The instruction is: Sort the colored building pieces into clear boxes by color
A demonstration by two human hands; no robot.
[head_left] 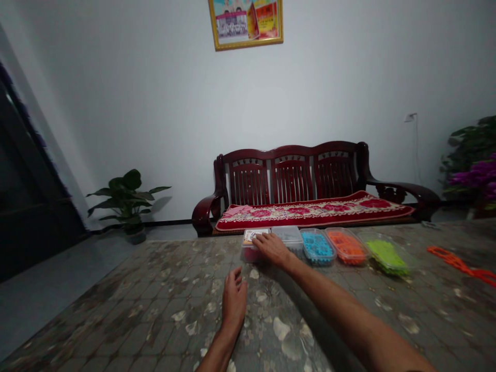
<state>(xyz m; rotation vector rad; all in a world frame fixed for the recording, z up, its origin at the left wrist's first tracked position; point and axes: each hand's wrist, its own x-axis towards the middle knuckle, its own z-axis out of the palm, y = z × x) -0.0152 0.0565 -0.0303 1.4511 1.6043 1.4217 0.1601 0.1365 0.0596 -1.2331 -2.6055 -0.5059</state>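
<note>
My right hand (pixel 270 249) reaches across to the left end of a row of plastic boxes. Its fingers bend over the lid of a clear plastic box (pixel 250 252) with a white and orange label on top and something red inside; the thumb is hidden. Nearer to me, my left hand (pixel 234 294) is held over the table, empty, with loosely curled fingers apart. To the right of the labelled box stands a clear box with a whitish lid (pixel 287 235). Beyond it come tubs of blue pieces (pixel 318 247), orange pieces (pixel 346 247) and lime-green pieces (pixel 386 256).
Linked orange pieces (pixel 461 264) lie at the table's right. A patterned cloth (pixel 174 320) covers the table. Behind it stands a dark red wooden bench (pixel 290 175) with a red floral cover (pixel 310 213). Potted plants (pixel 129 199) flank it, and a framed picture (pixel 248 23) hangs above.
</note>
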